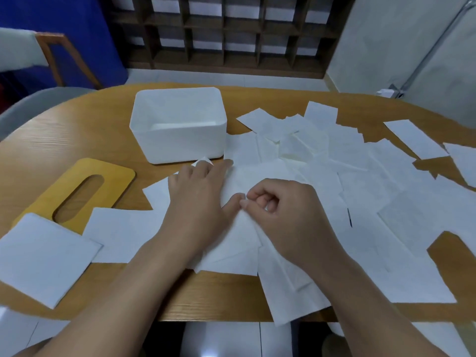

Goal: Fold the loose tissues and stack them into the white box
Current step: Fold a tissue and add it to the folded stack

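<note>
Several loose white tissues [360, 176] lie spread over the middle and right of the wooden table [77, 140]. The open white box [177, 140] stands at the back left of the pile, with white showing inside. My left hand [198, 197] lies flat with straight fingers on a tissue [231, 243] in front of the box. My right hand [286, 215] is just to its right, fingers curled, pinching an edge of that same tissue between thumb and forefinger. The two thumbs almost touch.
A wooden box lid [77, 191] with an oval slot lies at the left. A square tissue [43, 256] sits at the near left edge. A chair [31, 109] stands beyond the table's left end. Some tissues overhang the near edge.
</note>
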The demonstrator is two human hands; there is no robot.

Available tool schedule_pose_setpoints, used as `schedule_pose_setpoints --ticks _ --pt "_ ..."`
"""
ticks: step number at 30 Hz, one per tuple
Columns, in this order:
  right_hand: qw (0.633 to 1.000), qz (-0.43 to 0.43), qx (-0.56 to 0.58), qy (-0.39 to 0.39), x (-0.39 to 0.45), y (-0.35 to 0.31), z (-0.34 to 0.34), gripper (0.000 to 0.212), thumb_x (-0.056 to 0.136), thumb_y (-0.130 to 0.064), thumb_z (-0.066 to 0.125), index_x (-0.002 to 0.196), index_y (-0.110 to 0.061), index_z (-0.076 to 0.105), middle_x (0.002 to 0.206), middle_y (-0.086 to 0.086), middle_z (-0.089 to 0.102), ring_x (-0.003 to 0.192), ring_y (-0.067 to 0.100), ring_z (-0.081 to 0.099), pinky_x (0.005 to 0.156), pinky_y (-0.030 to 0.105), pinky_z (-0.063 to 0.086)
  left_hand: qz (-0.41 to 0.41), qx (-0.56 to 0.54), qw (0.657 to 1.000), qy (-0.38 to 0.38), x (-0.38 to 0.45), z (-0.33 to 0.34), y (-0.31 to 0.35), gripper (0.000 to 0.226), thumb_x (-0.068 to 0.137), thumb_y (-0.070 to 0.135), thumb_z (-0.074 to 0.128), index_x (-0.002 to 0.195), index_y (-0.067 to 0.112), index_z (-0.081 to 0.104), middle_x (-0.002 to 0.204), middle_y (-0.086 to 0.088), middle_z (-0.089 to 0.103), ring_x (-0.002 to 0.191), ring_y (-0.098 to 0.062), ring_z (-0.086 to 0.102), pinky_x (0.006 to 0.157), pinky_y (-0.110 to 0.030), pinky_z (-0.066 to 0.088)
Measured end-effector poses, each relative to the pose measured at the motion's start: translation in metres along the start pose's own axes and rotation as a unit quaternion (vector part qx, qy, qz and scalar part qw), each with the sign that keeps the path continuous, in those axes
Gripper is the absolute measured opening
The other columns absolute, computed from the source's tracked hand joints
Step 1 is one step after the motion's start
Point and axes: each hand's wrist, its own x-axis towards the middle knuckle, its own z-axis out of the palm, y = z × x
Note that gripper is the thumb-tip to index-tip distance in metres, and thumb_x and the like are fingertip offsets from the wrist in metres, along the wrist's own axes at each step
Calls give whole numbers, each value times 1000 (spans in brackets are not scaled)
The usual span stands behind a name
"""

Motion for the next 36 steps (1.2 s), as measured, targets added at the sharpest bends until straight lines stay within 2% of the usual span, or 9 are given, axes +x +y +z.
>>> schedule_pose_setpoints --ticks 4,10,14,16,22,26,30,33,36 --pt "1000 2 -1 3 -4 2 -1 15 96 -34 83 85 -28 76 69 -8 65 69 14 63 68 33 59 -13 -42 998 -38 7 -9 3 47 100 53 66 145 45 58 119 16 57 123 -20 41 93 -33 17" --pt "1000 19 18 15 -10 2 -4 9 94 -33 85 100 -31 79 86 -14 72 89 9 68 81 28 59 23 -138 990 -20 4 -17 1 17 100 28 72 113 39 72 99 16 56 103 -12 52 96 -34 36" --pt "999 24 33 3 -11 -5 -7 40 93 -44 84 131 -36 73 122 -26 70 119 -6 62 97 8 47 38 -246 969 -1 -5 -32 -2 11 102 25 74 102 34 68 104 15 63 103 -3 60 79 -11 40" --pt "998 25 47 -18 -11 -8 -7 45 93 -48 83 135 -39 70 125 -26 71 121 -8 62 98 5 45 36 -295 954 23 -8 -40 -3 7 102 25 75 100 30 70 101 14 70 101 -5 64 77 -10 42" --pt "990 27 132 -36 -15 -17 -9 8 101 -32 78 109 -30 81 97 -10 80 96 12 75 84 36 62 23 -460 887 32 -8 -48 -5 4 104 19 76 104 19 72 100 1 73 97 -15 68 86 -34 53" --pt "992 22 125 13 -14 -19 -25 13 104 -27 74 94 -27 82 91 -11 79 91 10 74 74 28 59 -12 -509 860 25 -9 -44 -2 7 104 19 75 109 17 70 98 -12 75 87 -21 66 77 -36 54" --pt "995 44 88 35 -13 -7 -42 6 100 -37 77 104 -36 82 98 -28 77 91 0 71 73 18 54 -19 -443 896 1 -10 -36 0 15 99 19 81 110 25 73 95 -21 64 74 -19 53 72 -31 49" --pt "996 66 44 33 -14 8 -51 8 99 -44 77 103 -40 81 79 -27 71 61 11 58 55 19 45 -8 -364 931 -23 -14 -29 4 14 97 26 82 106 34 74 87 -9 62 68 -7 50 66 -19 46" --pt "997 74 -15 29 -15 17 -57 4 98 -42 79 100 -40 81 89 -25 75 66 0 61 58 10 44 9 -297 954 -39 -18 -21 9 14 95 30 82 103 38 74 81 1 66 71 -9 59 67 -19 50"
